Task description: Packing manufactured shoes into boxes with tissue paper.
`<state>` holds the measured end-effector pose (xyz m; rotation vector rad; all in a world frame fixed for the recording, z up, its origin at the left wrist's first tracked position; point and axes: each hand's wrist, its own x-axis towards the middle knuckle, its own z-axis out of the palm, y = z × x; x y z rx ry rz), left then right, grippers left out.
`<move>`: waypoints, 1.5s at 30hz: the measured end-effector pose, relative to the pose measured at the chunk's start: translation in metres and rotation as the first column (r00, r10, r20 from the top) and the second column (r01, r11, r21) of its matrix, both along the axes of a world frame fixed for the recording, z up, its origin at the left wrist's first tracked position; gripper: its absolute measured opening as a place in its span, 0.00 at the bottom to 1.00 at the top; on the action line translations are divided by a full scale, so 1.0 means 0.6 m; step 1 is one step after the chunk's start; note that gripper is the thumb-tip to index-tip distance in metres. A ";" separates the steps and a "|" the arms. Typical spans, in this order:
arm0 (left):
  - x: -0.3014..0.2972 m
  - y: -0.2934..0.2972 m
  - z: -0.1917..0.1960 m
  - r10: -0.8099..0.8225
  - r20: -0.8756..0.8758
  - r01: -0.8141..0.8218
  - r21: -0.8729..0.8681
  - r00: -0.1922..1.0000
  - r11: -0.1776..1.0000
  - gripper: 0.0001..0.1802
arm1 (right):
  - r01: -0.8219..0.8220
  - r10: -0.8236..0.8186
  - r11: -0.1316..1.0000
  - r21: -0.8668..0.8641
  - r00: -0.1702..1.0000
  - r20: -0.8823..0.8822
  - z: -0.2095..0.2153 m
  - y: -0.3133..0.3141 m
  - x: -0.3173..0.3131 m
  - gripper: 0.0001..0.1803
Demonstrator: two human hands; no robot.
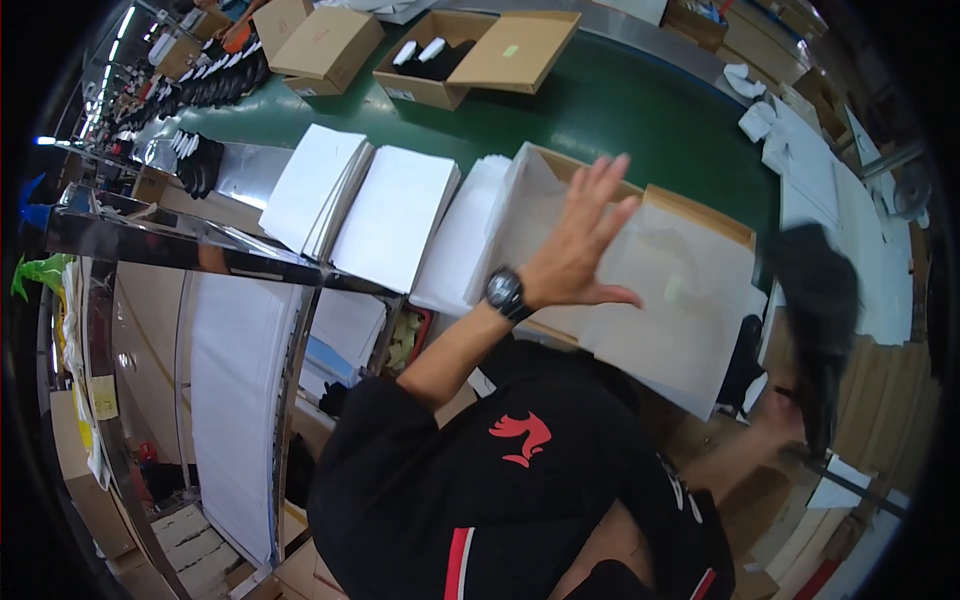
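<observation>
My left hand (580, 250) is open, fingers spread, above a cardboard box (700, 208) lined with white tissue paper (665, 290). The paper spreads over the box and its lid and hangs past the near edge. At the right, my right hand (782, 415) is smeared by motion, against the lower end of a long black boot (815, 300). The boot is raised and blurred, and appears gripped by that hand. Another black boot (742, 350) with white stuffing lies partly hidden beside the box.
Stacks of white paper (395, 205) lie left of the box. On the green bench (640, 110), an open carton (425, 90) holds black footwear, and a closed carton (325, 45) stands beside it. Boots (200, 165) line the far left. A metal rail (190, 250) runs at left.
</observation>
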<state>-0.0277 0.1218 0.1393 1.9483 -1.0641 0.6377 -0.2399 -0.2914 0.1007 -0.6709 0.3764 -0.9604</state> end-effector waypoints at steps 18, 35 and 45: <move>0.081 0.191 -0.273 0.452 -0.592 -0.438 0.179 0.667 0.881 0.34 | -0.654 0.818 0.573 0.494 0.421 -0.392 -0.248 0.589 0.323 0.26; 0.041 0.101 -0.359 0.125 -0.779 -0.094 0.086 0.614 0.992 0.63 | -0.981 0.175 -0.114 0.158 -0.176 -0.969 -0.273 0.463 0.383 0.41; 0.042 0.033 -0.329 0.107 -0.916 0.054 0.138 0.388 0.989 0.62 | -0.744 -0.424 0.301 -0.596 0.456 -0.783 -0.134 -0.195 0.734 0.29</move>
